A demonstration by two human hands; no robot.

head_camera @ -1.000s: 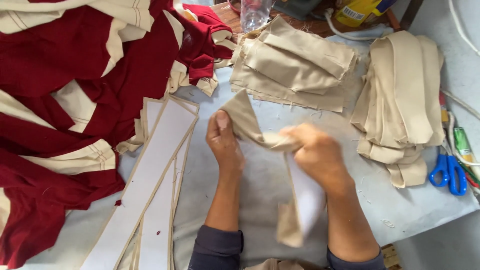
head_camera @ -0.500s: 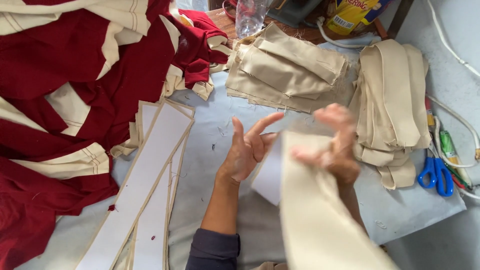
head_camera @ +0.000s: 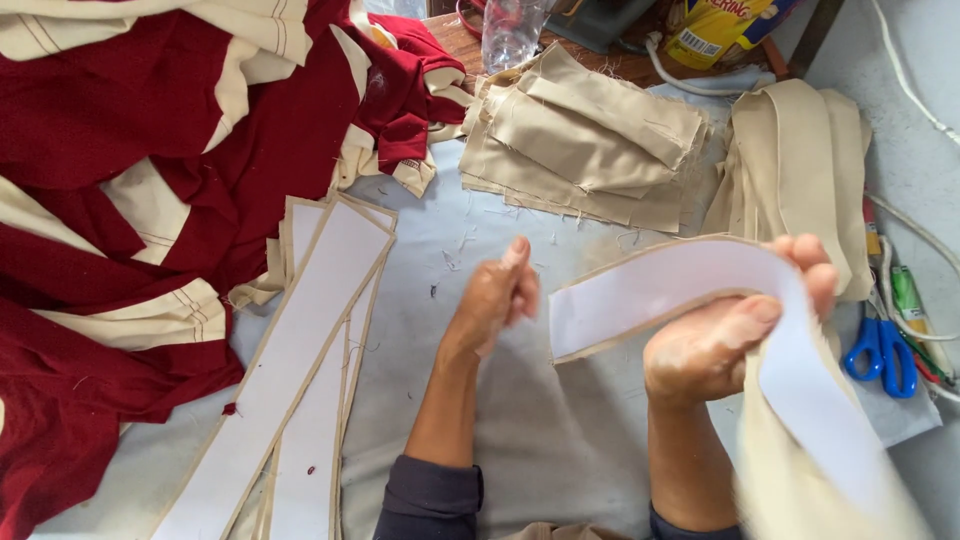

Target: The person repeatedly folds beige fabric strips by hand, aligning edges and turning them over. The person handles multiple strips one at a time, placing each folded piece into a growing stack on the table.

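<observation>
The strip [head_camera: 690, 285], beige cloth faced with white lining, arches above the table [head_camera: 560, 440] at right of centre; its square free end points toward your left hand, and its other end falls, blurred, off the lower right. Your right hand [head_camera: 735, 320] grasps the strip, thumb beneath the white face and fingers curled over its top edge. Your left hand [head_camera: 497, 295] is raised just beside the free end, fingers loosely curled, thumb up, holding nothing; whether it touches the strip cannot be told. Left of your left forearm, more lined strips [head_camera: 290, 370] lie flat in an overlapping stack, running diagonally. Beyond them, red and cream garments [head_camera: 130, 180] cover the table's left side. Behind your hands lies a pile of beige pieces [head_camera: 580, 140], and to its right a heap of beige bands [head_camera: 800, 170]. Blue scissors [head_camera: 882, 350] rest near the right edge, just beside your right hand.
</observation>
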